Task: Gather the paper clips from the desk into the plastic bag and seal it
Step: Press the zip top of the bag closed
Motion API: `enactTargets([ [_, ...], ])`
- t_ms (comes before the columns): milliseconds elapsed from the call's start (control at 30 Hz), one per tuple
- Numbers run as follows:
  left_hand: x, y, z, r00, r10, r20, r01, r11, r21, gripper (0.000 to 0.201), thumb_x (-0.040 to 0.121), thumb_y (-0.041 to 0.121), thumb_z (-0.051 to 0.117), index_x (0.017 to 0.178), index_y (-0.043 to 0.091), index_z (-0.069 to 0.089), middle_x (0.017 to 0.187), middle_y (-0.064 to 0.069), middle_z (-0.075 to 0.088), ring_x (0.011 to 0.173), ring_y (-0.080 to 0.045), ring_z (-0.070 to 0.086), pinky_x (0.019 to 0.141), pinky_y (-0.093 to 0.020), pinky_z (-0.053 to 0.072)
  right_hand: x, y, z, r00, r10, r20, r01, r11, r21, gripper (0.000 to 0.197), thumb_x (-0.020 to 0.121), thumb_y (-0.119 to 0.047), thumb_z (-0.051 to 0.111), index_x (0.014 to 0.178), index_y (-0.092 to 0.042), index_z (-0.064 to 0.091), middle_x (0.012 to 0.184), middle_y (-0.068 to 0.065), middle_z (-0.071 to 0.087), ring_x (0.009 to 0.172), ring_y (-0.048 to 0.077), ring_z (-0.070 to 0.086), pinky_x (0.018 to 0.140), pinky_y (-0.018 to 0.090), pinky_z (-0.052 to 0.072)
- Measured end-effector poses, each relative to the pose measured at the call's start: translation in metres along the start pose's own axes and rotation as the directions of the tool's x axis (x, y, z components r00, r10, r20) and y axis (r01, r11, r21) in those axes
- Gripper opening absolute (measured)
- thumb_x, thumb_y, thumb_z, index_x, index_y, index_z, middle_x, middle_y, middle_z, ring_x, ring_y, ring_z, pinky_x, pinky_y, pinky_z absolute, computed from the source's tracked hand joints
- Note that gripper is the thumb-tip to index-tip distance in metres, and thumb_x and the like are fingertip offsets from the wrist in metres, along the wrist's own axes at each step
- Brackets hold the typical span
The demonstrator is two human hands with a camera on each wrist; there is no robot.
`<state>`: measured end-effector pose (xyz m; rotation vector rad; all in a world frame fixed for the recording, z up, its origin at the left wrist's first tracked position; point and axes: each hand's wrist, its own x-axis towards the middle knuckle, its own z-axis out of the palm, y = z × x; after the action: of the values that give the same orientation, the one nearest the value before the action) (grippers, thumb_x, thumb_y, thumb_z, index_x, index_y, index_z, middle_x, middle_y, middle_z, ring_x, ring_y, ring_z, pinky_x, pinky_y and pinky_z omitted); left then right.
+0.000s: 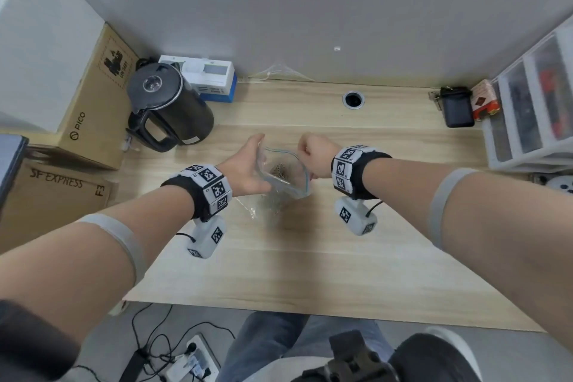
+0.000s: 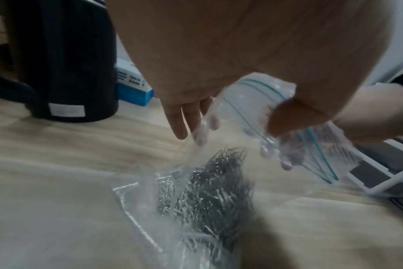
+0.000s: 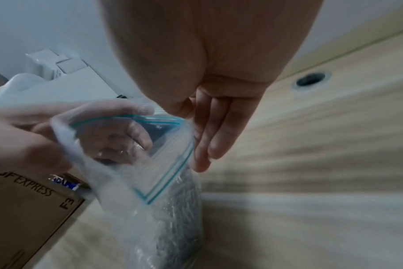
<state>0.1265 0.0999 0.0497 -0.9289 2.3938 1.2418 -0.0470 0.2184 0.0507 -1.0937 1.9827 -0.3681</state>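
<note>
**Bag Held Open, Clips Inside**

Left hand (image 1: 248, 169) gripping one side of the plastic bag (image 1: 286, 175) at its mouth, thumb on the near side, fingers on the far side. Right hand (image 1: 313, 160) at the other side of the mouth, fingers straight down along the plastic; whether pinching it, cannot tell. Bag mouth wide open, green zip strip (image 3: 166, 174) not shut. Paper clips (image 2: 214, 191) heaped in the bottom, resting on the desk (image 1: 341, 242). No loose clips seen on the wood. Black kettle (image 1: 167, 105) well off to the left.

Could spill if tipped before zipping. Could gape if the strip gets pressed unevenly.
</note>
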Motion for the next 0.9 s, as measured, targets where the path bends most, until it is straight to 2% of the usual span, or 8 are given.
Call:
enactTargets([
  [100,0.006,0.017,-0.006,1.000,0.021,0.003,-0.021,0.999,0.042,0.110,0.076,0.001,0.074,0.158,0.018,0.001,0.127,-0.006,0.047,0.109,-0.021,0.057,0.074,-0.016,0.046,-0.005,-0.001,-0.024,0.998,-0.027,-0.054,0.023,0.997,-0.074,0.012,0.091,-0.010,0.041,0.094,-0.020,0.047,0.094,0.005,0.070,0.078,0.028,0.068,0.070,0.037,0.056],
  [200,0.008,0.031,-0.018,0.998,0.066,-0.002,-0.066,0.993,0.101,0.094,0.077,0.007,0.072,0.153,0.019,0.017,0.119,-0.002,0.055,0.100,-0.021,0.060,0.075,-0.017,0.048,-0.008,-0.002,-0.041,0.997,-0.045,-0.066,0.035,0.990,-0.139,0.016,0.087,-0.012,0.048,0.095,-0.025,0.046,0.093,0.004,0.065,0.079,0.029,0.066,0.074,0.042,0.057],
  [300,0.008,0.044,-0.027,0.991,0.122,-0.051,-0.114,0.984,0.135,0.071,0.067,0.026,0.074,0.132,0.025,0.043,0.101,0.001,0.063,0.089,-0.021,0.063,0.083,-0.038,0.055,-0.009,-0.001,-0.055,0.992,-0.071,-0.108,0.049,0.980,-0.193,0.017,0.086,-0.015,0.045,0.095,-0.029,0.047,0.094,0.002,0.064,0.080,0.030,0.064,0.074,0.044,0.057],
  [433,0.010,0.061,-0.029,0.984,0.143,-0.111,-0.122,0.977,0.173,0.046,0.066,0.032,0.087,0.103,0.022,0.062,0.091,0.004,0.066,0.076,-0.012,0.061,0.069,-0.025,0.050,-0.013,0.000,-0.073,0.986,-0.092,-0.138,0.060,0.973,-0.223,0.022,0.090,-0.016,0.043,0.103,-0.023,0.059,0.100,0.003,0.067,0.087,0.029,0.063,0.079,0.039,0.055],
  [567,0.012,0.073,-0.030,0.979,0.108,-0.170,-0.061,0.963,0.262,0.043,0.069,0.043,0.087,0.096,0.017,0.066,0.092,0.004,0.065,0.084,-0.016,0.060,0.066,-0.025,0.045,-0.019,-0.004,-0.082,0.985,-0.142,-0.094,0.130,0.984,-0.123,0.025,0.086,-0.043,0.051,0.098,-0.027,0.066,0.097,-0.005,0.069,0.094,0.021,0.063,0.085,0.036,0.052],
  [667,0.011,0.075,-0.030,0.983,0.077,-0.169,-0.023,0.955,0.297,0.042,0.070,0.045,0.086,0.091,0.015,0.065,0.084,0.007,0.059,0.074,-0.011,0.053,0.055,-0.018,0.035,-0.023,-0.010,-0.076,0.985,-0.173,0.009,0.173,0.981,-0.082,0.046,0.073,-0.062,0.067,0.107,-0.029,0.065,0.103,-0.012,0.068,0.096,0.011,0.062,0.084,0.029,0.051],
  [800,0.007,0.072,-0.031,0.985,0.065,-0.161,-0.016,0.958,0.287,0.039,0.068,0.041,0.087,0.088,0.017,0.064,0.086,0.005,0.060,0.075,-0.012,0.052,0.056,-0.020,0.035,-0.017,-0.013,-0.065,0.968,-0.250,-0.007,0.236,0.922,-0.306,0.030,0.083,-0.037,0.070,0.108,-0.021,0.063,0.101,-0.004,0.067,0.094,0.020,0.063,0.081,0.035,0.052],
  [900,0.001,0.067,-0.036,0.990,0.046,-0.133,-0.017,0.978,0.209,0.030,0.071,0.040,0.081,0.087,0.023,0.064,0.090,0.003,0.067,0.080,-0.016,0.063,0.066,-0.029,0.051,-0.017,-0.013,-0.066,0.967,-0.249,-0.044,0.224,0.925,-0.307,0.009,0.088,-0.026,0.064,0.096,-0.021,0.066,0.091,-0.006,0.065,0.091,0.021,0.062,0.079,0.033,0.052],
])
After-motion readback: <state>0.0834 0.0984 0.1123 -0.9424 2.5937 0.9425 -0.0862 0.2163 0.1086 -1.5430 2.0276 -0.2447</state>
